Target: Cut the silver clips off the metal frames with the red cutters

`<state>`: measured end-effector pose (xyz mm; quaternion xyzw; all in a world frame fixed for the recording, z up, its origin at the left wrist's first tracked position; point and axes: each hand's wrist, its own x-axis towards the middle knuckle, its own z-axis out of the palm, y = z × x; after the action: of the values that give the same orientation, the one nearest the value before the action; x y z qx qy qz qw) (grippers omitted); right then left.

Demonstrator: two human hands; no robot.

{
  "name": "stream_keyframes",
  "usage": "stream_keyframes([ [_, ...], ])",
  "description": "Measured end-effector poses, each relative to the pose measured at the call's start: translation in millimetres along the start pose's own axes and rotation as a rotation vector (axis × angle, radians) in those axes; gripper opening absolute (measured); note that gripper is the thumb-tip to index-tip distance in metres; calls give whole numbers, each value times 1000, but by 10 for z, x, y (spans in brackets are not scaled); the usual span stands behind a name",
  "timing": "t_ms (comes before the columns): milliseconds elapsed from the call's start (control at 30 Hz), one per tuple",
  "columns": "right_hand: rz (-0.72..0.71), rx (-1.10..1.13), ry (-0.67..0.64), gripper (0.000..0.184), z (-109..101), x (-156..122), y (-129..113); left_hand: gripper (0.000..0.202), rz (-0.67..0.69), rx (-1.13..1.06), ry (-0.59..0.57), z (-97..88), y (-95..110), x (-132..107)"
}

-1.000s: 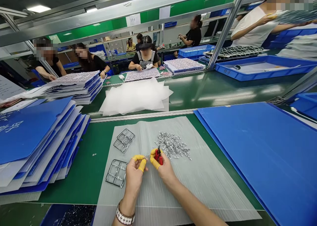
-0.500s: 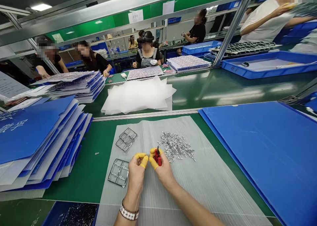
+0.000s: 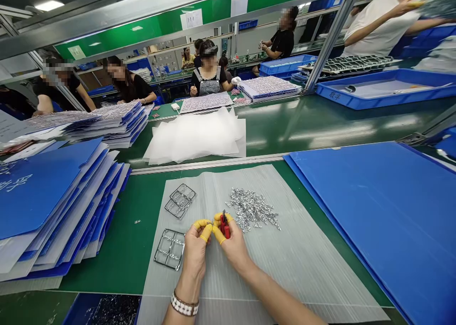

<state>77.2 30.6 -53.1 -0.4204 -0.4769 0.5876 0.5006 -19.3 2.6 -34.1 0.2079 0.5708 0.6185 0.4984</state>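
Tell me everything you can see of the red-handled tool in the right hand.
The red-handled tool is small, with two red, plastic-looking grips and a dark, metallic-looking head. It lies in the right hand, which partly covers it, with the head pointing up and away from the wearer. Whether its jaws are open is too small to tell. It is over the pale sheet, beside the silvery heap.
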Motion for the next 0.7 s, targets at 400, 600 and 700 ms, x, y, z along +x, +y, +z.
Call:
stream_keyframes([
  [400,-17,-42,-36,31,-95,0,-48,26,55,117,-50,5,36,-17],
  [600,-273,-320,-53,18,-224,-51,-187,29,62,177,-45,22,10,-21],
  [700,-424,-441,-121,25,-275,-67,-213,30,53,162,-78,45,6,-37],
])
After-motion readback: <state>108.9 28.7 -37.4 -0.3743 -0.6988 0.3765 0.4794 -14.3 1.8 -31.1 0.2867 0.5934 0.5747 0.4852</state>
